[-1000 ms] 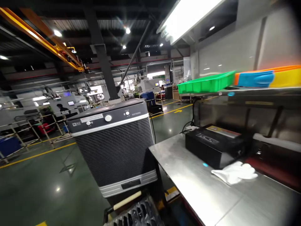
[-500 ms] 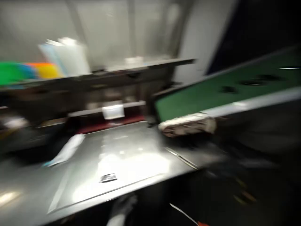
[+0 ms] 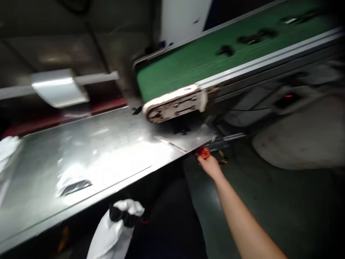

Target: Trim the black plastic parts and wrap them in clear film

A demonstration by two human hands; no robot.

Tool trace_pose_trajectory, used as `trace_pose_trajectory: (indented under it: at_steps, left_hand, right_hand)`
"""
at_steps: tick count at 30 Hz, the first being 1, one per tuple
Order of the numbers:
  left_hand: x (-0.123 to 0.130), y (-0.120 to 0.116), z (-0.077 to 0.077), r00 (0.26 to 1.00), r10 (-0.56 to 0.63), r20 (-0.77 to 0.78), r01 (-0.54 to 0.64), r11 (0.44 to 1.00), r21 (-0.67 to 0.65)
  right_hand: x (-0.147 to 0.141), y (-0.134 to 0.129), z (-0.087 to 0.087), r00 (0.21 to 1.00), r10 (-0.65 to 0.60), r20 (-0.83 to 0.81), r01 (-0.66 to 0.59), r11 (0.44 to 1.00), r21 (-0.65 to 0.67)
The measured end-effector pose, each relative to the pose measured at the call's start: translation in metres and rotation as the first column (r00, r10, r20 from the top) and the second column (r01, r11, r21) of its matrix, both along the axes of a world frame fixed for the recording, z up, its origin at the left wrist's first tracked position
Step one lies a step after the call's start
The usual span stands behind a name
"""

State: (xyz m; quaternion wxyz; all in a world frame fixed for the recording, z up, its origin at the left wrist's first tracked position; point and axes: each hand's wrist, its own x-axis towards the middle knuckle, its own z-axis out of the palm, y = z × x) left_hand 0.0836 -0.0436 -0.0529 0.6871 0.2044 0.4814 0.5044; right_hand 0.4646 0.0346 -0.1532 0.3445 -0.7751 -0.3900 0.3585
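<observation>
In the head view, my left hand [image 3: 113, 232], in a white glove, is closed around a small black part [image 3: 124, 217] just below the front edge of the metal table [image 3: 140, 147]. My bare right hand [image 3: 209, 164] reaches out to the table's right end. Its fingers are wrapped round an orange-handled tool [image 3: 205, 153], whose working end is too blurred to make out. A black part in a clear plastic bag [image 3: 77, 187] lies on the tabletop, to the left of both hands.
A green conveyor belt [image 3: 178, 68] carrying several dark parts [image 3: 225, 50] runs off to the upper right. Below its end, a thin metal strip [image 3: 171, 143] lies on the table. White cloth [image 3: 8, 149] is at far left, and a pale sack [image 3: 304, 135] stands at right.
My view has swung right and down. My right hand with the orange-handled tool has come into view, and my left hand has risen, now plainly showing the black part in it.
</observation>
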Motion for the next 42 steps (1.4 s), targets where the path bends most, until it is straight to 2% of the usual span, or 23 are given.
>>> trace_pose_trajectory:
  at_steps: [2, 4, 6, 8, 10, 12, 13, 15, 18, 23, 27, 30, 31, 32, 33, 35, 37, 39, 42]
  left_hand:
    - [-0.015, 0.000, 0.009, 0.984, 0.066, 0.167, -0.084, 0.991, 0.104]
    - [-0.027, 0.002, 0.013, 0.958, 0.103, 0.267, -0.151, 0.974, 0.166]
    - [-0.037, 0.004, 0.014, 0.939, 0.129, 0.319, -0.191, 0.966, 0.172]
    - [-0.044, 0.006, 0.013, 0.928, 0.149, 0.343, -0.217, 0.961, 0.172]
    - [-0.049, 0.005, 0.013, 0.926, 0.165, 0.341, -0.235, 0.956, 0.175]
    - [-0.054, 0.003, 0.013, 0.925, 0.185, 0.331, -0.254, 0.951, 0.179]
    - [-0.057, 0.002, 0.013, 0.925, 0.199, 0.324, -0.267, 0.947, 0.179]
    - [-0.062, 0.000, 0.013, 0.926, 0.243, 0.287, -0.303, 0.935, 0.186]
    - [-0.071, 0.001, 0.014, 0.938, 0.310, 0.152, -0.338, 0.914, 0.224]
    - [-0.089, 0.006, 0.008, 0.948, 0.319, 0.010, -0.311, 0.917, 0.251]
    - [-0.101, 0.006, 0.001, 0.962, 0.233, -0.142, -0.200, 0.956, 0.212]
    - [-0.112, 0.008, 0.006, 0.945, 0.129, -0.300, -0.058, 0.971, 0.233]
    - [-0.117, 0.010, 0.010, 0.909, 0.125, -0.398, -0.008, 0.958, 0.285]
    - [-0.122, 0.013, 0.014, 0.842, 0.144, -0.520, 0.058, 0.934, 0.353]
    - [-0.128, 0.018, 0.019, 0.738, 0.185, -0.649, 0.148, 0.894, 0.423]
    - [-0.139, 0.030, 0.028, 0.466, 0.285, -0.837, 0.394, 0.781, 0.485]
    - [-0.148, 0.046, 0.033, 0.236, 0.347, -0.908, 0.586, 0.694, 0.418]
    - [-0.152, 0.061, 0.035, 0.117, 0.354, -0.928, 0.676, 0.656, 0.335]
    - [-0.154, 0.073, 0.030, 0.075, 0.342, -0.937, 0.704, 0.647, 0.292]
  right_hand:
    - [-0.026, 0.000, -0.006, 0.987, 0.155, -0.048, -0.159, 0.981, -0.109]
    - [-0.056, -0.007, 0.002, 0.936, 0.330, -0.119, -0.345, 0.926, -0.150]
    - [-0.091, -0.016, 0.028, 0.857, 0.485, -0.175, -0.507, 0.854, -0.116]
    - [-0.132, -0.023, 0.068, 0.766, 0.623, -0.159, -0.632, 0.775, -0.014]
    - [-0.175, -0.025, 0.113, 0.628, 0.778, 0.004, -0.760, 0.613, 0.216]
    - [-0.215, -0.023, 0.150, 0.532, 0.840, 0.108, -0.797, 0.453, 0.400]
    - [-0.232, -0.021, 0.164, 0.493, 0.857, 0.150, -0.805, 0.384, 0.452]
    - [-0.261, -0.018, 0.180, 0.421, 0.878, 0.227, -0.839, 0.282, 0.465]
    - [-0.289, -0.013, 0.184, 0.331, 0.892, 0.309, -0.903, 0.204, 0.378]
    - [-0.311, -0.001, 0.177, 0.260, 0.902, 0.346, -0.944, 0.162, 0.287]
    - [-0.319, 0.010, 0.182, 0.183, 0.910, 0.371, -0.965, 0.095, 0.244]
    - [-0.318, 0.032, 0.188, 0.191, 0.886, 0.423, -0.966, 0.092, 0.244]
    - [-0.318, 0.044, 0.189, 0.205, 0.866, 0.457, -0.966, 0.105, 0.234]
    - [-0.318, 0.056, 0.190, 0.212, 0.837, 0.504, -0.970, 0.119, 0.211]
    - [-0.320, 0.070, 0.190, 0.200, 0.802, 0.563, -0.978, 0.129, 0.164]
    - [-0.327, 0.096, 0.188, 0.095, 0.730, 0.677, -0.992, 0.125, 0.005]
    - [-0.339, 0.115, 0.184, -0.055, 0.691, 0.721, -0.983, 0.088, -0.160]
    - [-0.352, 0.126, 0.180, -0.171, 0.690, 0.703, -0.963, 0.035, -0.269]
    - [-0.366, 0.132, 0.176, -0.268, 0.696, 0.666, -0.938, -0.032, -0.344]
